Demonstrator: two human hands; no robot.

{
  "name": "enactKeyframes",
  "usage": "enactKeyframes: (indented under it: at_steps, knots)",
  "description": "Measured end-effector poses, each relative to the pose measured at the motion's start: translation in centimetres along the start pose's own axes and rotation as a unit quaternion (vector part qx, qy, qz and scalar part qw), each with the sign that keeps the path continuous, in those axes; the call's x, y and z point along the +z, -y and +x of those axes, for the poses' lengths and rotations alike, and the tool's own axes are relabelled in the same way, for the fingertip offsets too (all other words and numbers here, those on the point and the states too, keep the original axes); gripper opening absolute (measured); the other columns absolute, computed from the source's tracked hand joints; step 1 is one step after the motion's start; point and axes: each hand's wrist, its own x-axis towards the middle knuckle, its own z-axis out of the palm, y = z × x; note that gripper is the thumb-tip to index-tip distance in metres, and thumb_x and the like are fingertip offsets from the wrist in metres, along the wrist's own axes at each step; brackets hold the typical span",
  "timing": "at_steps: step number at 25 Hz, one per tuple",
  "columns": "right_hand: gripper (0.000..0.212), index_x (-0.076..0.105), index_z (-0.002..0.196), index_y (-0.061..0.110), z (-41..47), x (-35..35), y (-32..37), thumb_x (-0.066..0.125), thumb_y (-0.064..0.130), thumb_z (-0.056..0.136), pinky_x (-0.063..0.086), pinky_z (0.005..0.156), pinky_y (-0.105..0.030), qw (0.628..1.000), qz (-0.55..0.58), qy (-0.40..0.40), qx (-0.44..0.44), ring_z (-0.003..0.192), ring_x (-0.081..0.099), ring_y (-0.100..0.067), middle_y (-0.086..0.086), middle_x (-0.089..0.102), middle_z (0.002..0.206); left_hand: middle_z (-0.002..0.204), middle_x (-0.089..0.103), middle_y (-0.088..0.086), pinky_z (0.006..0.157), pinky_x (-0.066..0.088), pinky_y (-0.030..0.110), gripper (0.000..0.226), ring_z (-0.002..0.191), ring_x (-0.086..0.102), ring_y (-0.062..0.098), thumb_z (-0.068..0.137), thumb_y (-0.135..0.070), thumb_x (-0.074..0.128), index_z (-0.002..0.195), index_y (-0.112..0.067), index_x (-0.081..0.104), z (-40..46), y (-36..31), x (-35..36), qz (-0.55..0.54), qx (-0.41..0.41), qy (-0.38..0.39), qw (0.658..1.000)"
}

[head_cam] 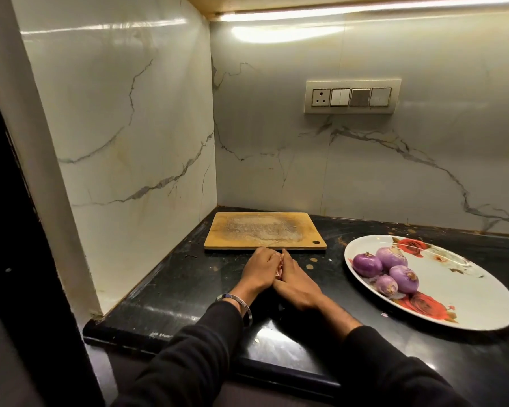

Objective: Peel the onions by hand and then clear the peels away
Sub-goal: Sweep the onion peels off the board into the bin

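Both hands are pressed together on the black counter (188, 277), the left hand (260, 270) and right hand (296, 284) cupped around a small wad of pinkish peels (279, 270) that shows only as a sliver between them. Just beyond the grip lies the cutting board (265, 230). The four peeled onions (385, 271) sit on the flowered plate (467, 289) to its right, nearer the right hand. The counter's front edge is just behind the wrists, with open room to the left.

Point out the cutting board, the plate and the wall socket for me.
cutting board (265, 230), head view, middle of its worn top.
plate (465, 277), head view, bare white part.
wall socket (321, 97), head view, its face.
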Motion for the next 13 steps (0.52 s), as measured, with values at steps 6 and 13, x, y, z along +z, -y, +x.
enactKeyframes:
  at_steps: [6, 13]
  knots:
    - [0.065, 0.038, 0.146, 0.030, 0.2, 0.5, 0.9, 0.008, 0.064, 0.099, 0.029, 0.114, -0.039, 0.986, 0.139, -0.077, 0.056, 0.139, 0.039, -0.016, 0.005, 0.037, 0.154, 0.123, 0.064, 0.000, 0.091, 0.048, 0.036, 0.028, 0.109, 0.060, 0.024, 0.104, -0.035, 0.038, 0.123, -0.025, 0.057, -0.4, -0.2, 0.9, 0.038, -0.022, -0.046, 0.998]
    - [0.049, 0.047, 0.140, 0.023, 0.5, 1.4, 2.0, 0.017, 0.039, 0.105, 0.032, 0.111, -0.037, 0.963, 0.189, -0.136, 0.132, 0.132, 0.047, -0.021, -0.003, 0.050, 0.146, 0.124, 0.067, 0.003, 0.091, 0.043, 0.029, 0.035, 0.114, 0.061, 0.024, 0.106, -0.031, 0.037, 0.119, -0.017, 0.066, -0.1, -0.3, 1.8, -0.005, -0.061, -0.075, 0.995]
